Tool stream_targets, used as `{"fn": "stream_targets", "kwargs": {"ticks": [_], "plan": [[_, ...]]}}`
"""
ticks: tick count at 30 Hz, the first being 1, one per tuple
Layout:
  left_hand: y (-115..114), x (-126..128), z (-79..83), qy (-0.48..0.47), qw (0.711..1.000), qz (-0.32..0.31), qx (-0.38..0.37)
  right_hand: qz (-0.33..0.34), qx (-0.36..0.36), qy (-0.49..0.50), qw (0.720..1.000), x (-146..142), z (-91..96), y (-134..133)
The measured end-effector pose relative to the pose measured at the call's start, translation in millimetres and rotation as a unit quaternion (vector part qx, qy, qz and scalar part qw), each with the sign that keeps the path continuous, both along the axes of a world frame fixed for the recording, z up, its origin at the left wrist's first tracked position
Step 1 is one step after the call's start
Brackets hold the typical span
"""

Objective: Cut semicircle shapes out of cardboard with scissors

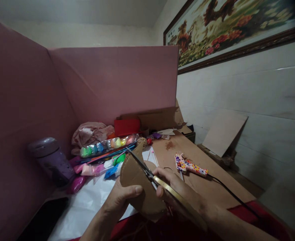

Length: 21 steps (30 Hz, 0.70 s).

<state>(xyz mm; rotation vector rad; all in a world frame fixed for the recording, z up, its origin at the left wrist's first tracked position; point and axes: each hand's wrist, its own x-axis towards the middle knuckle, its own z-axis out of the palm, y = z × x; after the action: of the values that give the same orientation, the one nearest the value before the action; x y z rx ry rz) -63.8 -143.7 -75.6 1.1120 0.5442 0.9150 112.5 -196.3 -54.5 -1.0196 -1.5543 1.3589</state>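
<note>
My left hand (122, 195) grips the lower left edge of a brown piece of cardboard (134, 174) with a curved outline, thumb on top. In my right hand (175, 187) is a pair of scissors (166, 187) with gold-coloured handles. Its dark blades lie across the cardboard, pointing up and to the left. Whether the blades are cutting into the cardboard I cannot tell. Part of the right fingers is hidden behind the handles. The cardboard is held above the table's front edge.
A flower-patterned glue gun (190, 166) with a black cord lies on a cardboard sheet (212, 187) at right. Bags of coloured clay (93, 169) lie on the left, beside a purple bottle (52, 162). Pink panels (117, 80) stand behind and left. A dark flat object (45, 217) lies front left.
</note>
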Motion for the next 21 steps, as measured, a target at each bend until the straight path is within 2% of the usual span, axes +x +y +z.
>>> {"fn": "stream_targets", "kwargs": {"ticks": [5,10,14,17,21], "plan": [[1.7,-0.3,-0.7,-0.01,1.0,-0.001,-0.005,-0.043,0.008,-0.001,0.999,-3.3,-1.6,-0.5],[3.6,-6.6,-4.2,-0.009,1.0,0.004,-0.021,-0.06,0.026,0.051,0.997,-5.7,-5.5,7.4],[3.8,-10.6,-8.5,-0.024,0.999,-0.008,-0.046,-0.091,-0.001,0.086,0.992,-2.4,-7.8,18.1],[3.4,-10.3,-11.0,-0.03,0.998,-0.036,-0.048,-0.099,-0.008,0.087,0.991,-0.4,-4.3,20.6],[2.5,-9.1,-11.7,-0.03,0.998,-0.053,-0.029,-0.098,0.026,0.062,0.993,-2.4,4.8,11.0]]}}
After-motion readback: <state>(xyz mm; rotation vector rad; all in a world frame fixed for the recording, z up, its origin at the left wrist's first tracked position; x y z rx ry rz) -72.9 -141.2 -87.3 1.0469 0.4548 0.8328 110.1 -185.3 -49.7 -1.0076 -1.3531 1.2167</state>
